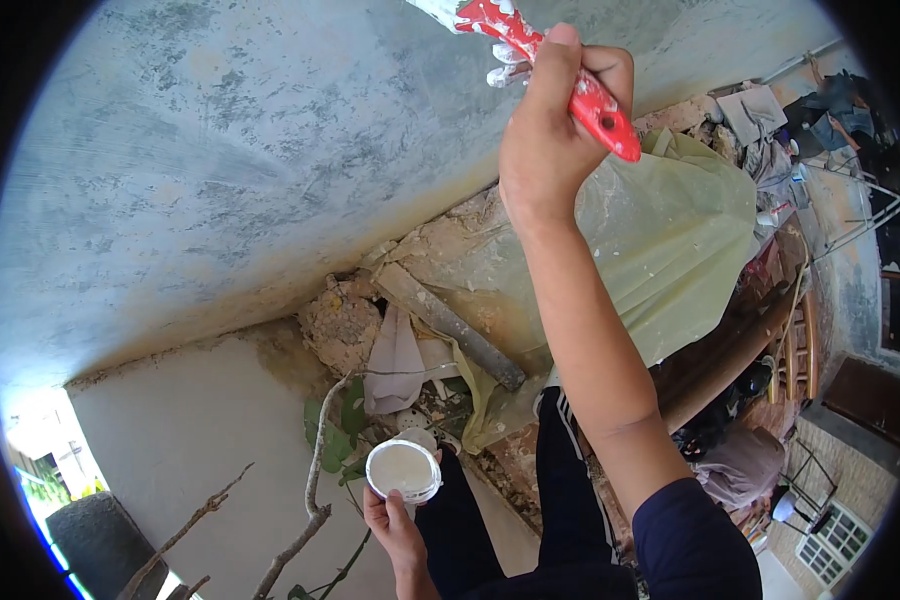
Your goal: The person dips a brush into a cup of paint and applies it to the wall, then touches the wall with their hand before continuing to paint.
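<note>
My right hand [550, 130] is raised high against the grey cement wall [220, 170] and is closed around the red handle of a paintbrush [580, 90]. The brush head near the top edge is smeared with white. Low in the view, my left hand [395, 525] grips a small round container [403, 469] filled with white paint, held near my dark trouser legs.
A pale green plastic sheet [670, 240] covers rubble at the foot of the wall. A grey pipe [450, 325], broken masonry [340, 325], bare branches [310, 480] and green leaves lie below. Clutter and wooden furniture [800, 340] fill the right side.
</note>
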Demonstrator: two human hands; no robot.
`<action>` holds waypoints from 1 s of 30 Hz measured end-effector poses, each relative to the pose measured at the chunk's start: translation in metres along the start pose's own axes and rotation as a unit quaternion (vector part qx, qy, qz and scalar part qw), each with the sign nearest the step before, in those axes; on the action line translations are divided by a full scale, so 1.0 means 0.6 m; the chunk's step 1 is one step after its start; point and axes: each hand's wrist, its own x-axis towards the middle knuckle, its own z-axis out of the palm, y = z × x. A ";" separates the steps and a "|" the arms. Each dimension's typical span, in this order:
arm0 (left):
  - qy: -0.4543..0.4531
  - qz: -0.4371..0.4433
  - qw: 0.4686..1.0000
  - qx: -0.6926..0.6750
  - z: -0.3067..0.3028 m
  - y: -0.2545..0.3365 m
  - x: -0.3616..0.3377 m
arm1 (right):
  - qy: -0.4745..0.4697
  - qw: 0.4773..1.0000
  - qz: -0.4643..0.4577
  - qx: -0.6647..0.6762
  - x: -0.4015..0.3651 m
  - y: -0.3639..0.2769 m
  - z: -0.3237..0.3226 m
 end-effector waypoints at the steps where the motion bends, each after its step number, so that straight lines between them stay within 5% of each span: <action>1: 0.000 -0.003 1.000 0.000 0.001 0.000 0.000 | -0.002 0.999 -0.025 0.020 0.000 -0.002 0.004; 9: 0.002 -0.012 1.000 -0.010 -0.009 0.008 0.006 | -0.010 0.983 -0.065 -0.171 -0.115 0.141 -0.060; 14: 0.007 -0.002 1.000 -0.001 -0.025 0.005 0.008 | 0.040 0.961 0.058 -0.268 -0.153 0.164 -0.105; 19: 0.018 -0.004 1.000 0.005 -0.026 0.015 0.007 | 0.056 0.970 0.154 -0.181 -0.074 0.071 -0.037; 24: 0.012 0.001 1.000 -0.007 -0.027 0.012 0.008 | 0.046 0.997 0.058 -0.010 0.006 -0.035 0.034; 30: -0.003 0.000 1.000 -0.009 -0.023 0.010 0.009 | 0.026 0.992 -0.026 -0.117 -0.006 0.064 -0.025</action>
